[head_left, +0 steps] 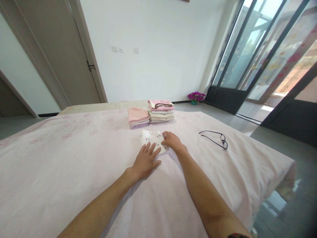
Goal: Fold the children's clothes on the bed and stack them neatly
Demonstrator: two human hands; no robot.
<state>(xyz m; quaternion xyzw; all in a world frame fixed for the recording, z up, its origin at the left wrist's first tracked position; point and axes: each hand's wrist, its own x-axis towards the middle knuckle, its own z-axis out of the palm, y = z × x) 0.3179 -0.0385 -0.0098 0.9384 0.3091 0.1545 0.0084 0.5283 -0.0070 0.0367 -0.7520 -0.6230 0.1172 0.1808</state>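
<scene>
A small folded white cloth (149, 136) with a sparse dark print lies on the pink bed cover. My left hand (145, 161) rests flat on its near edge, fingers spread. At the cloth's right side, my right hand (171, 140) has its fingers pinched on the edge. Just beyond stands a low pile of folded peach and lilac cloths (138, 115). Beside that pile is a taller stack of folded pink and cream cloths (161, 114), with a brown strip on its top piece.
Black-framed glasses (223, 140) lie with arms unfolded on the right of the bed cover (74, 172). Purple flowers in a green pot (194, 102) stand on the floor by the white wall. A closed door (56, 49) is at left, glass doors (242, 62) at right.
</scene>
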